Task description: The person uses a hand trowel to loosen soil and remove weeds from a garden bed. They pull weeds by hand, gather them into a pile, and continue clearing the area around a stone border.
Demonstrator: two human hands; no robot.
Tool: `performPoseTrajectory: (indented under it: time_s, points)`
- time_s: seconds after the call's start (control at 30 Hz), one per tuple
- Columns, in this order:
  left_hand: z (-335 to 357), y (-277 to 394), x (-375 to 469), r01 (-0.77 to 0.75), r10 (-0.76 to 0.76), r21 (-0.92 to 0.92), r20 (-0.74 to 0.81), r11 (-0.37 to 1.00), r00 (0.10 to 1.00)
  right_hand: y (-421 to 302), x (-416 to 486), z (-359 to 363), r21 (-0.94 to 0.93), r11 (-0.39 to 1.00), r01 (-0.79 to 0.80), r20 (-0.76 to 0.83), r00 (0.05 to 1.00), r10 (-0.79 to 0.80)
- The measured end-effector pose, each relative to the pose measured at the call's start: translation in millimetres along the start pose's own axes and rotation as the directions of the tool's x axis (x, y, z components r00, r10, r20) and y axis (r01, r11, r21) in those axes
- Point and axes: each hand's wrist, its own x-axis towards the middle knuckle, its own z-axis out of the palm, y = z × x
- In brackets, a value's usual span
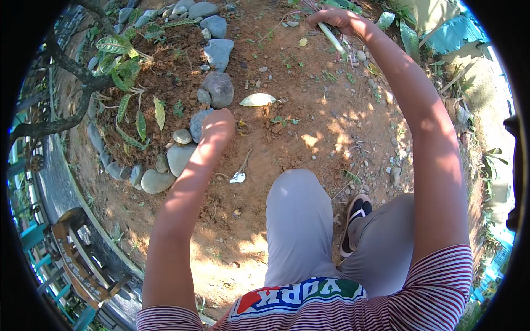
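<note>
My left hand [218,124] is curled into a fist low over the soil, against the right side of a blue-grey stone [196,129] in the border of a planting bed. Its fingers are turned down and hidden, so I cannot tell if it grips anything. Farther out at the upper right, my right hand [336,20] is closed around a pale, thick stalk or stick [331,38]. Thin reddish stems show beside it near the picture's top edge. Between the hands, a yellowish fallen leaf [259,99] lies on the bare soil.
River stones [157,181] ring the bed, where spotted leafy plants [120,62] lean and droop. A dark tree branch [54,128] crosses the left side. A wooden bench [78,265] stands at lower left, and a pale wall [484,95] runs along the right.
</note>
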Motion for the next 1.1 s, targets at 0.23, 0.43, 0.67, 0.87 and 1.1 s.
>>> performPoseTrajectory:
  time_s: [0.23,0.43,0.67,0.87,1.1]
  points:
    - [-1.1,4.0,-14.0,0.078,-0.079,-0.056,-0.025,0.995,0.997,-3.2,45.9,-6.0,0.03,1.0,0.002,0.122,0.993,-0.006]
    - [6.3,-1.9,-11.1,0.054,-0.064,-0.11,-0.086,0.992,0.994,34.6,123.9,21.2,0.235,0.965,-0.117,0.372,0.928,0.022]
    - [6.8,-11.8,-15.6,0.11,-0.112,-0.129,-0.006,0.985,0.994,55.8,252.8,57.1,0.186,0.973,-0.139,0.476,0.879,0.035]
    - [-3.5,4.5,-18.7,0.265,-0.259,-0.127,0.063,0.956,0.964,56.7,336.1,108.7,-0.426,0.886,0.184,0.425,0.905,0.016]
    - [17.7,19.8,-26.8,0.325,-0.323,-0.055,0.028,0.944,0.946,67.7,360.5,149.5,-0.664,0.68,0.311,0.422,0.906,-0.002]
